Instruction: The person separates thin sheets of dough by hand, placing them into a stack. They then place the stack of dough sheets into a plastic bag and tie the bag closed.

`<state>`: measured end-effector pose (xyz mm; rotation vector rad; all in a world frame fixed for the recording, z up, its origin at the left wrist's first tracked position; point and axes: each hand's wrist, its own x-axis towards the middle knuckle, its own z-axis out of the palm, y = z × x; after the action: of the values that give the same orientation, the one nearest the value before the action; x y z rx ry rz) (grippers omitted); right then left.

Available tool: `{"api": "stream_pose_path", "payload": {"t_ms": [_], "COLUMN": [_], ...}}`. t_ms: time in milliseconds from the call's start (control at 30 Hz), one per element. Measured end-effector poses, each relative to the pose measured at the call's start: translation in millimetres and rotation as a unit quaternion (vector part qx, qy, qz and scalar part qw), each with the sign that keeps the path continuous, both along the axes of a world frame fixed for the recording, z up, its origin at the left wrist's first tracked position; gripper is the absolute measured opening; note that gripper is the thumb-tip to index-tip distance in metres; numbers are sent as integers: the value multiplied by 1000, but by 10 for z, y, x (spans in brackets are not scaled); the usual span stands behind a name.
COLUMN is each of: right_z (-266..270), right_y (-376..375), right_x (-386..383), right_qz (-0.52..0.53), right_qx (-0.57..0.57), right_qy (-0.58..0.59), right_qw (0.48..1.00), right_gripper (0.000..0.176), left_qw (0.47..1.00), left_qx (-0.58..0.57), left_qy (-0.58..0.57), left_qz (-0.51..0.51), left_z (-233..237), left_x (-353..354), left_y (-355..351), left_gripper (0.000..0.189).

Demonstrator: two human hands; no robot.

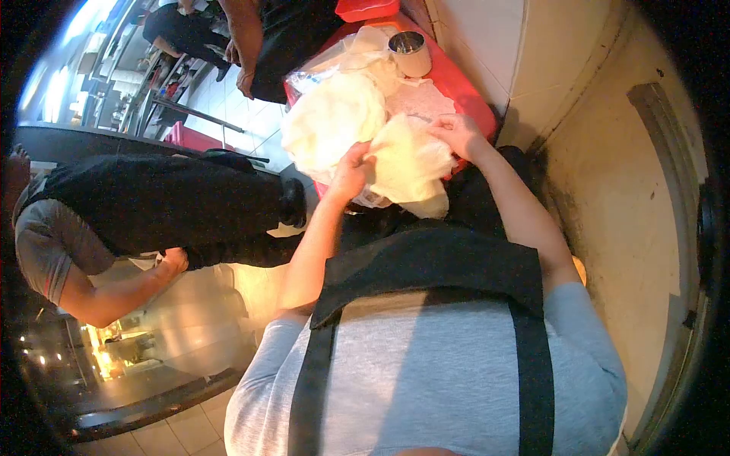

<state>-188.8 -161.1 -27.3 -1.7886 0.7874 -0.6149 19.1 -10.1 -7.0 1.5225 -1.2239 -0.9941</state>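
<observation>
Flatbread-like sheet (411, 163), pale and limp, is between your two hands, over the near edge of the red table (480, 114). Clock centred on the sheet: your left hand (351, 173) at 9, thumb and fingers pinching its edge; your right hand (460, 135) at 2, fingertips bunched at the edge, whether gripping you cannot tell. Pale pile (334, 118) at 10, just beside the sheet. Open-topped can (411, 57) upright at 12. Co-worker in dark apron (167, 201) at 9, well apart.
</observation>
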Motion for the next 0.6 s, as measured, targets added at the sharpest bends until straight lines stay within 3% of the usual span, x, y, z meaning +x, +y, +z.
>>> {"api": "stream_pose_path", "payload": {"t_ms": [67,100,167,200,300,400,500,600], "right_z": [168,189,196,84,-24,-76,167,224], "right_y": [37,103,203,205,177,128,182,386], "right_x": [-50,13,126,212,261,289,202,319], "right_qz": [-19,-16,-10,-9,-76,35,84,106], "right_qx": [0,-21,-64,5,-171,82,-2,-74], "right_qy": [55,25,-36,-99,-73,-129,2,-78], "right_qw": [998,999,997,995,980,988,996,989], "right_gripper": [24,25,27,32,42,35,27,20], "left_qw": [998,995,998,998,998,996,998,992], "left_qx": [42,65,62,52,25,10,1,3], "left_qy": [47,70,-1,-19,-53,-82,-64,-112], "left_qz": [15,21,24,18,-12,-21,17,56], "left_z": [25,56,2,-50,49,154,-25,-14], "left_x": [83,83,3,-16,-60,-68,47,-55], "left_y": [46,64,7,-37,-55,69,132,87], "left_gripper": [30,30,32,31,29,27,27,29]}}
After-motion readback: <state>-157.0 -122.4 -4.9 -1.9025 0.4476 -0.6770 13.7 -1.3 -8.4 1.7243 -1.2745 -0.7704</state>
